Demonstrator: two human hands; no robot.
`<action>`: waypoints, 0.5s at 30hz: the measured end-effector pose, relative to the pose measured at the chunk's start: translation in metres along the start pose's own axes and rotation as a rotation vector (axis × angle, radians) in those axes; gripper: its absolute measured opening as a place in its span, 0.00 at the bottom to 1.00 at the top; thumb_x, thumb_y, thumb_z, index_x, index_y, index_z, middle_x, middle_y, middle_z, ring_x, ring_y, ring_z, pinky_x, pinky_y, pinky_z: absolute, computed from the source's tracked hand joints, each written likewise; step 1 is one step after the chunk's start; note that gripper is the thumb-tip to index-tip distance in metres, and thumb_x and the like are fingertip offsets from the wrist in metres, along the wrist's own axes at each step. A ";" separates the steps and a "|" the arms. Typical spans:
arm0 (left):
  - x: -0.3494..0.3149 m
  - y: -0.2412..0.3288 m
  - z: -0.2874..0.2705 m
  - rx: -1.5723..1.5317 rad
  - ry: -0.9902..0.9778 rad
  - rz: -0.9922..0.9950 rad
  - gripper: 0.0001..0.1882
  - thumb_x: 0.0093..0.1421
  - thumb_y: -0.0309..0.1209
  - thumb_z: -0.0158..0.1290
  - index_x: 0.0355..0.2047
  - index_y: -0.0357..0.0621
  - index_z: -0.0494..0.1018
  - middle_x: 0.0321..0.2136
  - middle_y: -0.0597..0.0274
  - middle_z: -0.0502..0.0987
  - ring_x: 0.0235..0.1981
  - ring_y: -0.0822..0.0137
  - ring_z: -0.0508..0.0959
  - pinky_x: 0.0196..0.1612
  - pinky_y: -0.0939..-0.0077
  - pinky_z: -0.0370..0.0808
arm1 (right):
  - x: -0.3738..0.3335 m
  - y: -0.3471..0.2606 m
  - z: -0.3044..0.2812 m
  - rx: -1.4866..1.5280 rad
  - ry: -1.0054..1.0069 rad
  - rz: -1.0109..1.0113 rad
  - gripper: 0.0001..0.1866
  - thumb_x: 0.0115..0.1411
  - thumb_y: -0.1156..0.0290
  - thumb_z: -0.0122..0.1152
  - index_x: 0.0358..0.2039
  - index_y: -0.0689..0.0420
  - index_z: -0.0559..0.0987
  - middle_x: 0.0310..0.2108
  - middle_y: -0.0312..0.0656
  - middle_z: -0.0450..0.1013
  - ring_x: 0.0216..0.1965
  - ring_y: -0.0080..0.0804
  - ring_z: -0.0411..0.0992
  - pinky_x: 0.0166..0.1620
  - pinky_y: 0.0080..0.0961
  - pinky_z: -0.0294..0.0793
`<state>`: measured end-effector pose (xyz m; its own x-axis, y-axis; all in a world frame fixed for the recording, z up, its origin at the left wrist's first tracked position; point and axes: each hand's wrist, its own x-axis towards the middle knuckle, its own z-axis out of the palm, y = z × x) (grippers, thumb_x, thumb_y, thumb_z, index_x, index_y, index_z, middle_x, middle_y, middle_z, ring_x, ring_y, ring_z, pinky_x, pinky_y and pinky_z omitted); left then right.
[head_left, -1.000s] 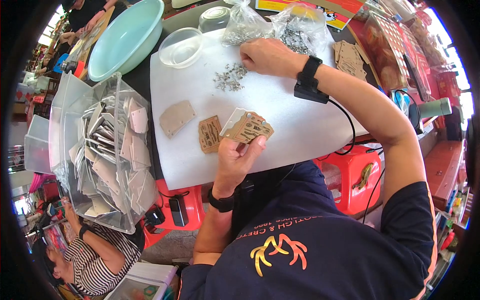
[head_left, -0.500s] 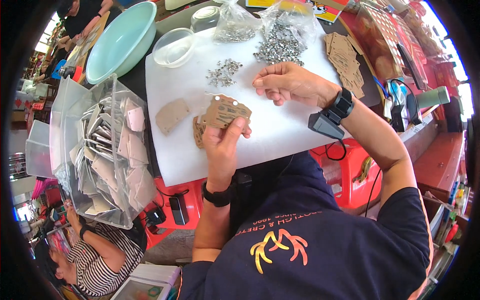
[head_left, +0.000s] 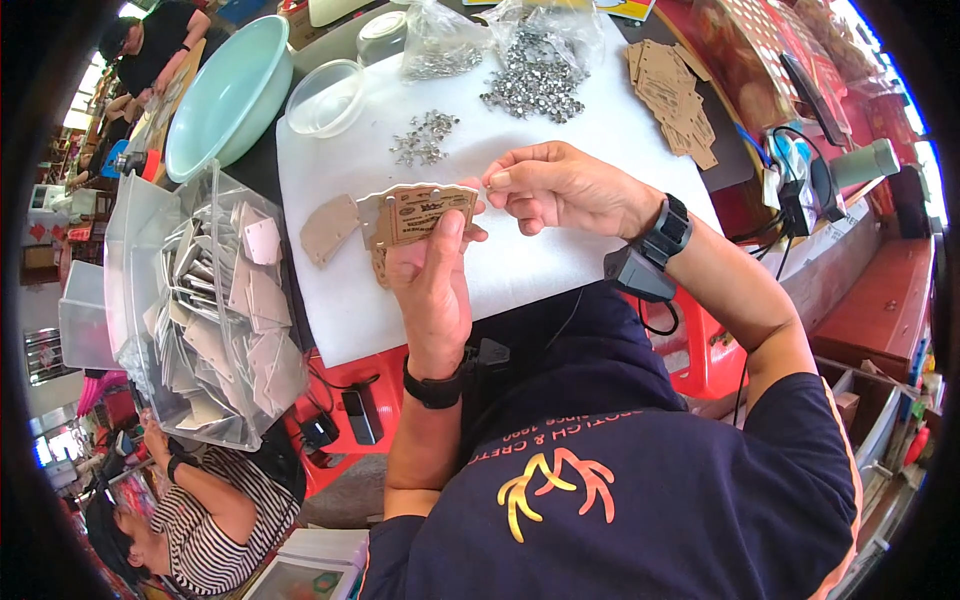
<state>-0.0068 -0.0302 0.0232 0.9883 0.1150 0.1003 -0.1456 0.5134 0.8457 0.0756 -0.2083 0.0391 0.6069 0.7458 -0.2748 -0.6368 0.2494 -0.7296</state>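
Note:
My left hand (head_left: 435, 280) grips a brown printed cardboard card (head_left: 420, 212) with a wavy upper edge, thumb across its front and fingers behind. Close by the card's right edge, my right hand (head_left: 575, 190) is closed in a thumb-and-finger pinch; whatever it may hold is too small to make out. Beyond the card lies a small heap of shiny metal pieces (head_left: 424, 138). On the white sheet (head_left: 560, 262), a plain tan card (head_left: 330, 230) rests to the left, and another card is partly hidden behind my left hand.
A clear bin (head_left: 232, 345) full of cards stands left. Farther back are a pale green basin (head_left: 228, 95), a clear plastic tub (head_left: 327, 98) and a bag spilling metal pieces (head_left: 540, 75). Brown cards (head_left: 668, 98) overlap at the far right. Two other people are at the left.
My right hand has come closer to the card, its fingertips now beside the right edge. The left hand has turned the card so its printed face shows differently. The whole view has shifted slightly.

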 end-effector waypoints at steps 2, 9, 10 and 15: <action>0.000 -0.001 0.001 0.013 0.007 -0.019 0.14 0.65 0.26 0.50 0.50 0.41 0.69 0.46 0.54 0.77 0.43 0.68 0.77 0.40 0.75 0.74 | 0.002 0.003 0.001 0.000 0.010 -0.010 0.08 0.62 0.69 0.60 0.39 0.59 0.79 0.33 0.33 0.76 0.27 0.15 0.69 0.34 0.19 0.72; -0.001 -0.004 0.001 0.027 0.038 -0.046 0.16 0.65 0.25 0.49 0.53 0.41 0.66 0.47 0.51 0.76 0.44 0.63 0.78 0.42 0.73 0.76 | 0.003 0.009 0.008 -0.102 0.166 -0.129 0.10 0.63 0.70 0.59 0.41 0.62 0.77 0.33 0.37 0.77 0.25 0.16 0.70 0.32 0.16 0.73; -0.001 -0.005 0.001 0.027 0.038 -0.046 0.16 0.65 0.25 0.49 0.53 0.41 0.66 0.47 0.51 0.76 0.44 0.63 0.78 0.42 0.73 0.76 | 0.003 0.010 0.010 -0.101 0.166 -0.130 0.10 0.63 0.70 0.59 0.41 0.62 0.77 0.33 0.37 0.77 0.25 0.16 0.70 0.32 0.16 0.73; -0.002 -0.007 -0.001 0.019 0.031 -0.037 0.16 0.65 0.25 0.49 0.54 0.42 0.66 0.47 0.51 0.76 0.45 0.62 0.78 0.43 0.72 0.76 | -0.002 0.014 0.021 -0.627 0.302 -0.378 0.09 0.62 0.74 0.58 0.42 0.63 0.77 0.32 0.38 0.77 0.26 0.16 0.72 0.31 0.15 0.72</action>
<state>-0.0076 -0.0334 0.0163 0.9910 0.1229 0.0526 -0.1078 0.5019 0.8582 0.0561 -0.1934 0.0425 0.8887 0.4575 -0.0305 -0.0297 -0.0091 -0.9995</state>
